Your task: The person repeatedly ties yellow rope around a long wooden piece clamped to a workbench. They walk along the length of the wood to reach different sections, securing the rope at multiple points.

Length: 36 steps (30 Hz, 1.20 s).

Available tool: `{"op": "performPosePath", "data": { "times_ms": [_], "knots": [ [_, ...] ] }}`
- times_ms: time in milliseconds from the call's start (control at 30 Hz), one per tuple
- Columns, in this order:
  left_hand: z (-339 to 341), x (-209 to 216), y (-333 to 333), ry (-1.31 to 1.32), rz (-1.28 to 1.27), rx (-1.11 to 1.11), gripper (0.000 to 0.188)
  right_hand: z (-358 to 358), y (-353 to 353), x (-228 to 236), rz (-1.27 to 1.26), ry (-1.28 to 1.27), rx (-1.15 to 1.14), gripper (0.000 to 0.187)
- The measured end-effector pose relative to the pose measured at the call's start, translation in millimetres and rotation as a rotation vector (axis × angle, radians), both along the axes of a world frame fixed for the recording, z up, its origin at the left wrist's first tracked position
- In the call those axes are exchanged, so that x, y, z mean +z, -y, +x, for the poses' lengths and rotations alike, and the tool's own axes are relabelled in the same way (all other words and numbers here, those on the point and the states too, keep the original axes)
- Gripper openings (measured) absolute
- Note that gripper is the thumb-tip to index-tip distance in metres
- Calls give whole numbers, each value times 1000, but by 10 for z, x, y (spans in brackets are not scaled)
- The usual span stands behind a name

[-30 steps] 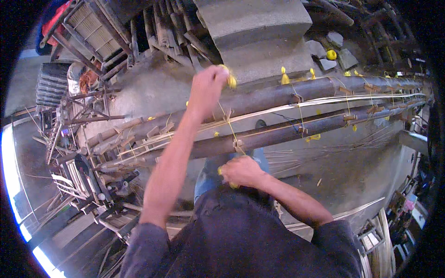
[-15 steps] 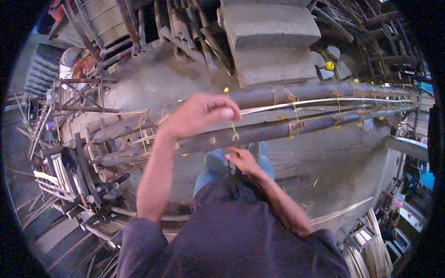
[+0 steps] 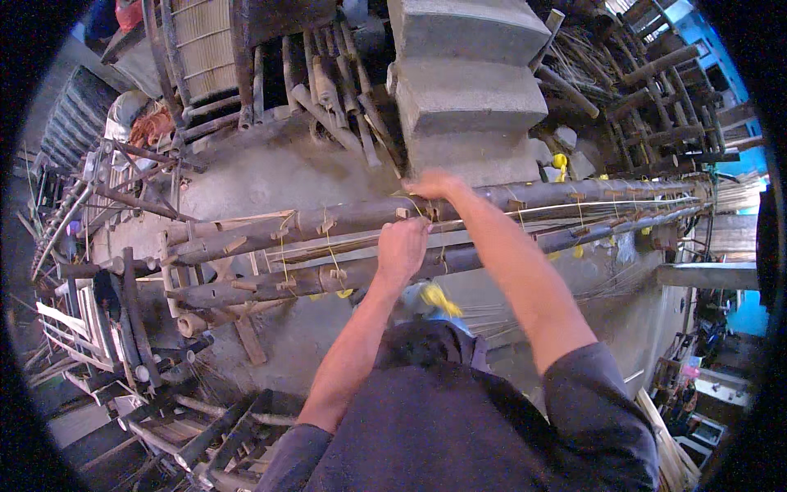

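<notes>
Two long dark bamboo poles run across in front of me, the far pole (image 3: 352,218) and the near pole (image 3: 361,277), with thin split strips (image 3: 484,225) lying between them. My left hand (image 3: 403,246) is pinched closed at the near side of the far pole, on a thin yellow string (image 3: 414,202) that loops over this pole. My right hand (image 3: 434,184) reaches across to the far side of the same pole, just beyond the string; motion smears its fingers. A loose yellow bundle of string (image 3: 441,300) hangs by my lap.
Small wooden pegs stick out along both poles, and more yellow ties (image 3: 283,246) join them. Concrete steps (image 3: 471,82) rise beyond the far pole. Cut bamboo lengths (image 3: 336,90) lean to their left. Bamboo frames (image 3: 131,328) crowd the left side; a bamboo rack (image 3: 664,107) stands far right.
My left hand has dropped from above the poles to the far pole's near side. My right hand has swung from my lap out over the far pole. The view has shifted.
</notes>
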State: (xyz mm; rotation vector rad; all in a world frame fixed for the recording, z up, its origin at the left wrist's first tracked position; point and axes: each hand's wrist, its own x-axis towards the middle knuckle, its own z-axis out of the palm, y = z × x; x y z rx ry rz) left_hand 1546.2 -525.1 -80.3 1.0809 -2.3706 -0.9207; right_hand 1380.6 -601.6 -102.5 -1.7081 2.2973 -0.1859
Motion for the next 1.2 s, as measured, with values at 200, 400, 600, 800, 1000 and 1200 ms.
{"op": "performPosePath", "data": {
  "times_ms": [200, 400, 600, 800, 1000, 1200],
  "knots": [
    [133, -59, -25, 93, 4, 85, 22, 112, -19, 553, -222, 139, 0, 37],
    [123, 36, -40, 79, 21, 32, 22, 508, -229, 2316, -551, 400, 305, 31],
    [99, 2, -29, 32, 16, 58, 23, 837, 607, 2727, -434, 839, 295, 31],
    [45, -25, 3, 140, 25, 48, 21, 227, 956, 1336, -180, 139, 92, 56],
    [-51, 12, -38, 17, -31, 41, 19, -149, 109, 468, -303, 876, 63, 36],
    [22, 118, -18, 10, 110, 83, 22, 650, -2053, 625, 123, 1002, 491, 19]
  ]
}}
